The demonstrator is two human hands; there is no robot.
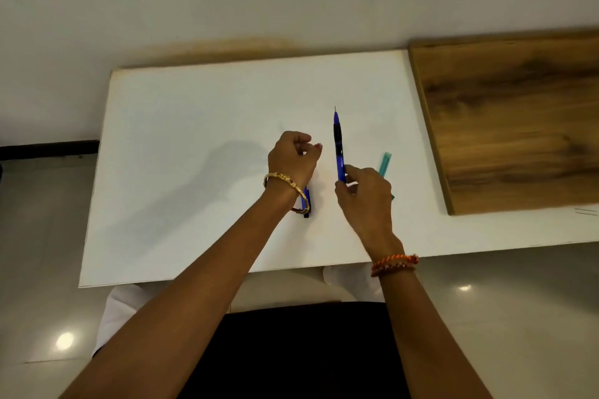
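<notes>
My right hand point(364, 196) pinches the lower end of a blue pen point(338, 146) with a black grip, whose thin tip points away from me over the white board point(194, 139). My left hand point(293, 159) is curled into a fist around a second blue pen piece point(305, 201). Its black end sticks out beneath my wrist, which wears a gold bangle. A teal pen point(385, 162) lies on the board just right of my right hand, partly hidden by it.
A wooden board point(512, 120) lies at the right, next to the white board. A pale wall stands behind, and a glossy tiled floor shows to the left and right. My lap is just below the board's near edge.
</notes>
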